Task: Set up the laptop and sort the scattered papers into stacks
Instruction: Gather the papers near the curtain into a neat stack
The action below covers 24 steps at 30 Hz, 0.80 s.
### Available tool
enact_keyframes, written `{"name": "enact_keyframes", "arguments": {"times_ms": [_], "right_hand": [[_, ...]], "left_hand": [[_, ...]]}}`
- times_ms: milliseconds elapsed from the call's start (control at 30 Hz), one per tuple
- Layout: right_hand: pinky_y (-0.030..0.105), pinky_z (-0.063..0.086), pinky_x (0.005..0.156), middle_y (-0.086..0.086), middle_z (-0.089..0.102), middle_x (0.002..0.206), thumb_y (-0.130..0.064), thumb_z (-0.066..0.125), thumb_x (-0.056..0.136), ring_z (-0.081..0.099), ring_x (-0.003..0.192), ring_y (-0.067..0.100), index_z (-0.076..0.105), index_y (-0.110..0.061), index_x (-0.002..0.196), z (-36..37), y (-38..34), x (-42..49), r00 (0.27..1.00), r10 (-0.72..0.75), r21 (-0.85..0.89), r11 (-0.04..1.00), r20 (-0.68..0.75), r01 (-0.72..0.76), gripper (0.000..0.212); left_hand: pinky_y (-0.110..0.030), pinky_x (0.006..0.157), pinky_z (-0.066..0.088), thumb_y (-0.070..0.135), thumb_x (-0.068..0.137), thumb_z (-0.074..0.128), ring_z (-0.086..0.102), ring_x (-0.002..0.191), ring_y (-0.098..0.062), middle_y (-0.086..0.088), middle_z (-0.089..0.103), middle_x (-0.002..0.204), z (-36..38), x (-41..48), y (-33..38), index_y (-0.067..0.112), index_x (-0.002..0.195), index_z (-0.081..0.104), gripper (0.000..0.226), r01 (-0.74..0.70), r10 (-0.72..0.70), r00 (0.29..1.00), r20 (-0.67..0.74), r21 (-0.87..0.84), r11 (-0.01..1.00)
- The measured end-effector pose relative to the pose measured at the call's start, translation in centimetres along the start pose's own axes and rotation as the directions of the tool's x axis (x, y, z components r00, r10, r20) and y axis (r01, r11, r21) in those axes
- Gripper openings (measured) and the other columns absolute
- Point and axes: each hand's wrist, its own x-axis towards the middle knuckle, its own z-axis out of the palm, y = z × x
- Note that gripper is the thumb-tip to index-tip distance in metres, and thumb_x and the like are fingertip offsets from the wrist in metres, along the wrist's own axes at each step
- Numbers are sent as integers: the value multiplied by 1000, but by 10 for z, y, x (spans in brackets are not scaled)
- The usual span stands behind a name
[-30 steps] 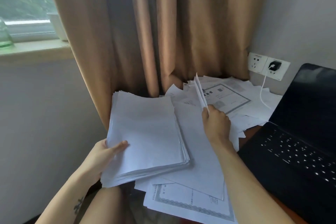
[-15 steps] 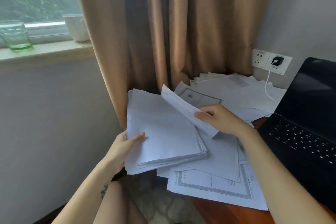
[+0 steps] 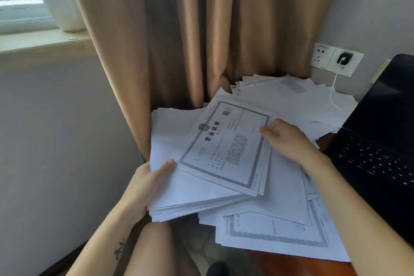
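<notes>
My left hand [image 3: 143,184] grips a thick stack of white papers [image 3: 179,190] by its left edge, thumb on top, holding it off the table's left side. A bordered certificate sheet [image 3: 226,148] lies face up on top of that stack. My right hand [image 3: 284,136] holds the sheet's right edge, thumb on top. More loose papers [image 3: 291,101] lie scattered on the wooden table [image 3: 291,264] behind and beneath. An open black laptop [image 3: 380,141] stands at the right with its screen dark.
A tan curtain [image 3: 190,29] hangs right behind the papers. Wall sockets [image 3: 336,60] hold a plugged charger with a white cable [image 3: 335,94] trailing over the papers. A white cup [image 3: 65,9] sits on the windowsill at left. My knees are below the stack.
My right hand carried the picked-up sheet leftward and laid it face up on the stack in my left hand. The view also shifted a little to the right.
</notes>
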Motion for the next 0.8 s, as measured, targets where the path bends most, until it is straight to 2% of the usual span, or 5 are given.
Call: {"name": "enact_keyframes", "arguments": {"times_ms": [167, 333, 467, 667, 800], "right_hand": [[37, 53, 82, 13, 63, 118, -70, 48, 93, 62, 104, 31, 48, -3, 125, 13, -2, -2, 987, 146, -205, 966, -67, -157, 75], [12, 43, 62, -4, 60, 112, -29, 68, 95, 61, 100, 17, 44, -11, 127, 28, 3, 2, 989, 104, 205, 975, -107, -80, 44], [4, 46, 72, -15, 63, 113, 1, 59, 97, 64, 108, 1, 46, -22, 135, 36, 8, -2, 973, 28, 505, 858, -230, 95, 47], [10, 51, 79, -11, 65, 126, -8, 61, 99, 63, 106, -6, 46, -26, 144, 40, 7, -25, 967, -45, 574, 798, -250, 185, 50], [18, 55, 87, -16, 69, 119, -12, 58, 102, 67, 108, 1, 51, -26, 140, 52, -10, -27, 957, -128, 565, 783, -260, 259, 41]], "left_hand": [[-43, 88, 59, 23, 97, 70, 78, 95, -25, -2, 81, 106, 6, 5, -4, 15, 119, 69, 23, -89, 89, 996, 23, 14, 996], [-40, 85, 59, 24, 97, 70, 78, 97, -24, 0, 80, 107, 7, 5, -2, 17, 119, 68, 24, -112, 110, 989, 96, 9, 994], [-40, 87, 59, 32, 101, 65, 78, 96, -24, -2, 80, 107, 6, 8, -1, 16, 120, 68, 26, -83, 81, 989, 128, 11, 996], [-44, 106, 53, 45, 104, 55, 74, 109, -19, 3, 78, 118, 1, 5, 4, 20, 130, 67, 38, -40, 39, 985, 170, 3, 999], [-39, 94, 57, 36, 102, 63, 76, 104, -20, 1, 79, 115, 5, 0, 8, 19, 128, 67, 31, -45, 38, 981, 192, 32, 998]]}}
